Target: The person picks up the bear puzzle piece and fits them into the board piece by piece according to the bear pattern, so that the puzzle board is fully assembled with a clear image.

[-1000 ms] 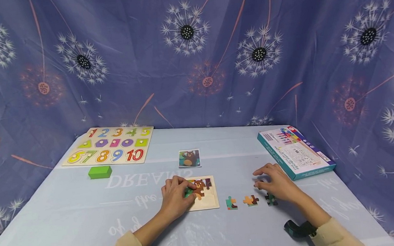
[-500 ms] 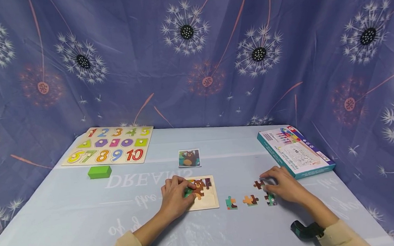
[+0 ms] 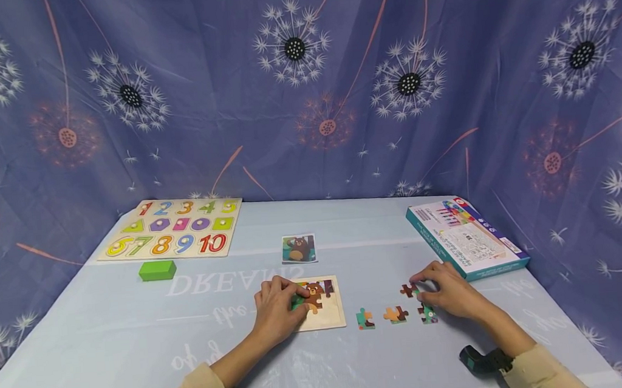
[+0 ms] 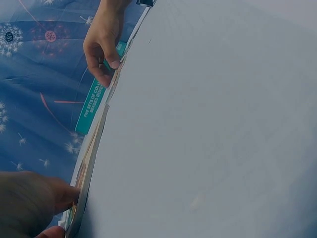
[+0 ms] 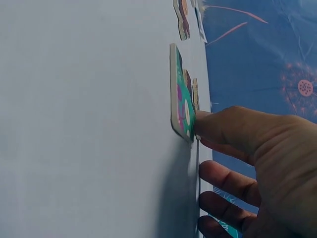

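Observation:
My left hand holds the left side of a wooden puzzle board, its fingertips over the partly assembled bear picture. The board's left edge is hidden beneath that hand. To the right, my right hand pinches the right side of a brown puzzle piece between thumb and index finger; its other fingers are bent loosely. Just below lies a green puzzle piece, which stands out in front of the thumb in the right wrist view. Further left are an orange-brown piece and a teal piece.
A small bear picture card lies behind the board. At the back left are a number board and a green block. A flat teal-edged box lies right, behind my right hand. A patterned curtain closes off the back.
My right hand has moved a little to the right, uncovering the brown piece, then stayed nearly still over the last half second. The left hand keeps its place on the board.

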A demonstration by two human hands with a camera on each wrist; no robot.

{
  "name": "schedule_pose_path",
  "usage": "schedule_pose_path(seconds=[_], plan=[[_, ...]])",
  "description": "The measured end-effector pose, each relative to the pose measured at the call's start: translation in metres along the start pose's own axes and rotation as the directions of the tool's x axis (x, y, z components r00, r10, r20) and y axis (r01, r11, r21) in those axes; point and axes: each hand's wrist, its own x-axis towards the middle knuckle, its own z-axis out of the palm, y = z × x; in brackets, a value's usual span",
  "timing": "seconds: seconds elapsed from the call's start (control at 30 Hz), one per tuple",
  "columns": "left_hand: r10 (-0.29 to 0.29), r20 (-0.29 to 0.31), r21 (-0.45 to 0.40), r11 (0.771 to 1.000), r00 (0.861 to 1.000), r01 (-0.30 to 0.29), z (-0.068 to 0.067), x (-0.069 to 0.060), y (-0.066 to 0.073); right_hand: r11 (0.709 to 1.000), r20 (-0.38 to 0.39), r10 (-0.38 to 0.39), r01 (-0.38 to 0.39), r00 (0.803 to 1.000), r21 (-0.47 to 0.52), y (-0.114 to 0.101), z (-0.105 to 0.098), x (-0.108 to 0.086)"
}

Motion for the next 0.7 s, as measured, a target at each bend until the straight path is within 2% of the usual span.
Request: schedule_pose_path(seconds=[0.7], plan=[[0.006,-0.001,-0.002,1.0,1.0,-0.006,-0.0007,-0.0002,-0.0002,1.0,-0.029,-0.009,0.009,1.0,0.006,-0.0019,0.0013,-0.0011]])
